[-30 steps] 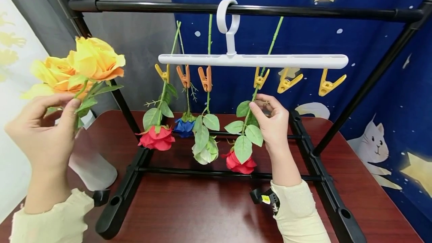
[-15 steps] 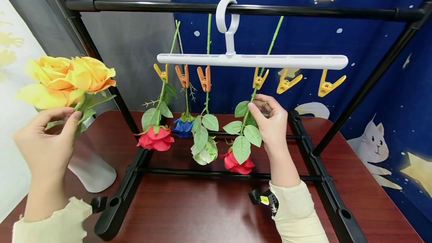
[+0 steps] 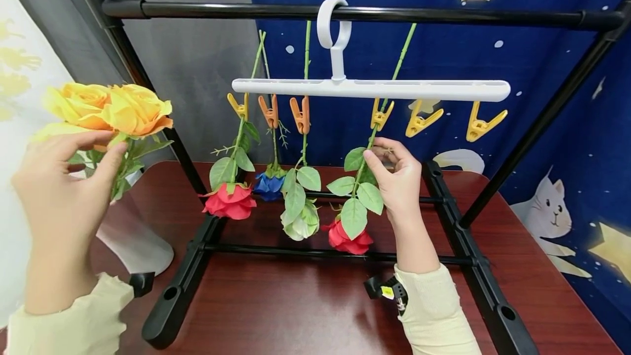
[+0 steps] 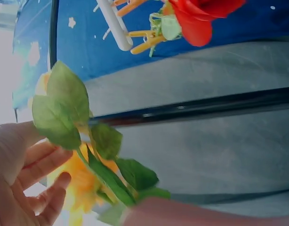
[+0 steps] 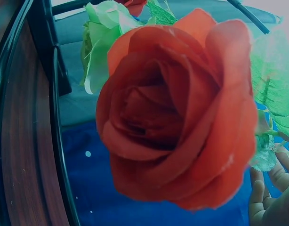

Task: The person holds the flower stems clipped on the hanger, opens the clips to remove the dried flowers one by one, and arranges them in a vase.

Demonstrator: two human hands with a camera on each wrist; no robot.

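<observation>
Red rose [image 3: 349,240] hangs bloom-down, stem near vertical, right hand [image 3: 396,177] pinching its stem; left hand [image 3: 59,190] grips yellow roses [image 3: 110,108] upright; right wrist view alone shows the petals' spiral.

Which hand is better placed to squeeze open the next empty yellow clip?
Probably the right hand: it's just below the empty yellow clip, only pinching a hung stem. The left hand holds the yellow roses.

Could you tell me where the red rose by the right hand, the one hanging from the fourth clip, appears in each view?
Head: the red rose hangs head down, centre, left of the right hand.
Left wrist: not clearly in it; the red bloom at the top edge cannot be told as this one.
Right wrist: the bloom fills the frame.
Shared landmark: the pale green rose beside it, at top left in the right wrist view.
</observation>
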